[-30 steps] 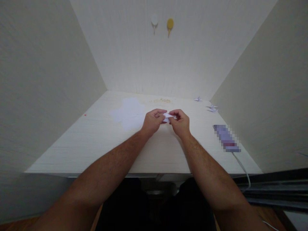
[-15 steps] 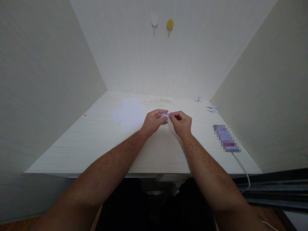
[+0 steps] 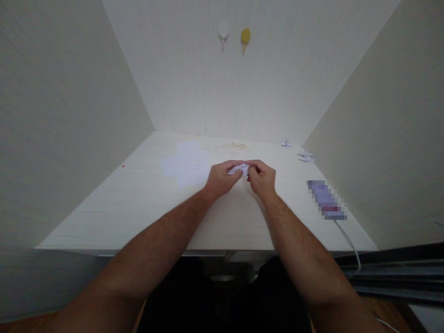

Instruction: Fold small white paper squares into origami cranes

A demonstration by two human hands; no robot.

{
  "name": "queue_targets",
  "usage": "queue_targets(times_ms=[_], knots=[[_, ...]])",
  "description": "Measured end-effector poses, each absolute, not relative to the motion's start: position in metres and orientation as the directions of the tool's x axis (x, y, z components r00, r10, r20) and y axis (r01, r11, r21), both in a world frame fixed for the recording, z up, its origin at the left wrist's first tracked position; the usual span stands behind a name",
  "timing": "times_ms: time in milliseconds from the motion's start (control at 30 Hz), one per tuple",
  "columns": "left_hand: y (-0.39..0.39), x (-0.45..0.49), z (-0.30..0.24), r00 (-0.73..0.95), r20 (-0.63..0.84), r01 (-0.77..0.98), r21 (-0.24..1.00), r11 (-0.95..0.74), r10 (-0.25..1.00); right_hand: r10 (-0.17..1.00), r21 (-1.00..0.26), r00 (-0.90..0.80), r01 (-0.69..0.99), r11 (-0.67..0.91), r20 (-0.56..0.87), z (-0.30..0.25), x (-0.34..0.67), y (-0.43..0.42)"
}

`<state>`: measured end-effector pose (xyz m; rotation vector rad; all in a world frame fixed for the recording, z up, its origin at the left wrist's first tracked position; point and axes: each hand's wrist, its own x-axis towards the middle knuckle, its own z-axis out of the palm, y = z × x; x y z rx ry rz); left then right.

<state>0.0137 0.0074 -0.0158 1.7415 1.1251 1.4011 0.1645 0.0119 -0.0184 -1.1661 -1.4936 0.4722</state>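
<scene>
My left hand [image 3: 221,177] and my right hand [image 3: 262,177] meet above the middle of a pale wooden desk [image 3: 138,203]. Between their pinched fingertips sits a small folded piece of white paper [image 3: 238,168], mostly covered by the fingers. Both hands are closed on it, thumbs and forefingers pressed together. Just left of my left hand lie loose white paper sheets [image 3: 185,164], flat on the desk.
Small folded paper figures [image 3: 305,157] and another folded figure [image 3: 285,143] rest at the back right. A blurred-out flat device [image 3: 326,200] with a white cable [image 3: 350,243] lies at the right. Walls close in on three sides; two hooks [image 3: 234,34] hang on the back wall.
Both hands have shifted slightly toward the back of the desk and drawn closer together. The paper, earlier showing wider between them, is now pinched tighter and more hidden.
</scene>
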Motion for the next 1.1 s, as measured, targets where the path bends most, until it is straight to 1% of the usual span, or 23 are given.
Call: queue_targets(times_ms=[67, 133, 267, 367, 433, 500, 567, 600, 667, 733, 800, 867, 933, 1000, 1100], knots=[[0.008, 0.013, -0.017, 0.118, 0.438, 0.216, 0.865, -0.453, 0.891, 0.863, -0.833, 0.133, 0.367, 0.415, 0.488, -0.017, 0.165, 0.012], [0.010, 0.011, -0.017, 0.123, 0.433, 0.220, 0.866, -0.450, 0.893, 0.869, -0.841, 0.137, 0.360, 0.403, 0.475, -0.017, 0.166, 0.013], [0.010, 0.007, -0.016, 0.114, 0.448, 0.311, 0.831, -0.460, 0.887, 0.891, -0.814, 0.029, 0.422, 0.400, 0.453, -0.018, 0.167, 0.015], [0.006, 0.008, -0.013, 0.140, 0.473, 0.383, 0.785, -0.488, 0.870, 0.900, -0.786, -0.025, 0.477, 0.392, 0.434, -0.020, 0.167, 0.015], [0.003, 0.010, -0.012, 0.169, 0.492, 0.427, 0.744, -0.513, 0.854, 0.900, -0.780, -0.019, 0.491, 0.388, 0.435, -0.022, 0.167, 0.015], [0.003, 0.012, -0.012, 0.185, 0.502, 0.448, 0.722, -0.528, 0.845, 0.907, -0.799, 0.005, 0.476, 0.368, 0.420, -0.022, 0.166, 0.014], [0.007, 0.012, -0.014, 0.148, 0.473, 0.446, 0.752, -0.486, 0.868, 0.919, -0.824, 0.003, 0.444, 0.352, 0.394, -0.021, 0.166, 0.013], [0.010, 0.011, -0.015, 0.114, 0.431, 0.426, 0.792, -0.436, 0.895, 0.922, -0.830, -0.020, 0.429, 0.357, 0.387, -0.020, 0.167, 0.012], [0.017, 0.007, -0.016, 0.066, 0.278, 0.336, 0.898, -0.284, 0.958, 0.913, -0.820, -0.102, 0.410, 0.400, 0.395, -0.017, 0.169, 0.010], [0.022, 0.001, -0.014, 0.094, 0.121, 0.191, 0.972, -0.138, 0.988, 0.888, -0.794, -0.201, 0.397, 0.460, 0.414, -0.015, 0.172, 0.009], [0.024, -0.004, -0.010, 0.134, 0.044, 0.091, 0.994, -0.057, 0.990, 0.864, -0.774, -0.287, 0.388, 0.500, 0.414, -0.014, 0.175, 0.009], [0.023, -0.008, -0.005, 0.152, -0.002, 0.045, 0.999, -0.005, 0.988, 0.857, -0.763, -0.341, 0.405, 0.505, 0.386, -0.014, 0.176, 0.009], [0.021, -0.011, -0.001, 0.204, -0.017, 0.032, 0.999, 0.010, 0.979, 0.867, -0.764, -0.355, 0.426, 0.484, 0.350, -0.015, 0.176, 0.009], [0.019, -0.014, 0.001, 0.292, -0.004, 0.015, 1.000, 0.000, 0.956, 0.890, -0.803, -0.335, 0.409, 0.434, 0.310, -0.015, 0.175, 0.009], [0.020, -0.019, 0.001, 0.432, 0.008, -0.015, 1.000, -0.002, 0.902, 0.930, -0.897, -0.291, 0.312, 0.314, 0.224, -0.013, 0.173, 0.009]])
